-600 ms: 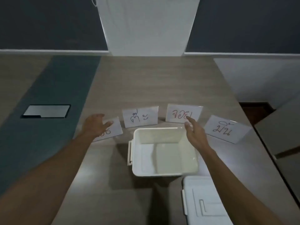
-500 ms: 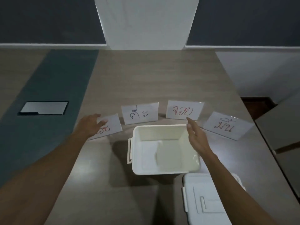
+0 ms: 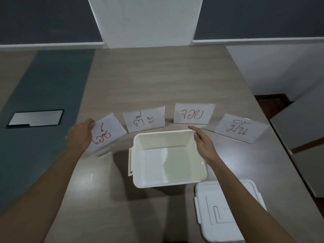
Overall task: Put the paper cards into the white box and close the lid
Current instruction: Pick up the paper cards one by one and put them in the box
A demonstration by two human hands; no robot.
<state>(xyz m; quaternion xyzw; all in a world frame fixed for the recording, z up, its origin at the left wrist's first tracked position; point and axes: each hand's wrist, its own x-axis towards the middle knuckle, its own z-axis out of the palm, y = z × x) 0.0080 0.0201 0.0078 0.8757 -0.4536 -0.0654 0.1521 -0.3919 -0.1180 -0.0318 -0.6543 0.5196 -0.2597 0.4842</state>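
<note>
An open white box point(image 3: 138, 179) sits at the middle of the wooden table, nothing inside it. Its lid point(image 3: 228, 211) lies flat to the box's near right. My left hand point(image 3: 80, 135) grips the leftmost paper card point(image 3: 107, 133), which has red writing and is lifted and tilted off the table. Three more cards stand in an arc behind the box: a card with green writing point(image 3: 143, 119), a card with red writing point(image 3: 193, 114), and a far-right card point(image 3: 241, 128). My right hand point(image 3: 204, 144) hovers with fingers apart over the box's far right corner, holding nothing.
A dark teal strip point(image 3: 43, 102) runs along the table's left part with a metal cover plate point(image 3: 35, 118) set in it. The table's right edge drops off beside another grey surface point(image 3: 301, 123). A white pillar point(image 3: 145, 20) stands at the table's far end.
My left hand has closed on the leftmost card and lifted it, tilting it up. My right hand has drawn back from the red-lettered card to above the box's rim.
</note>
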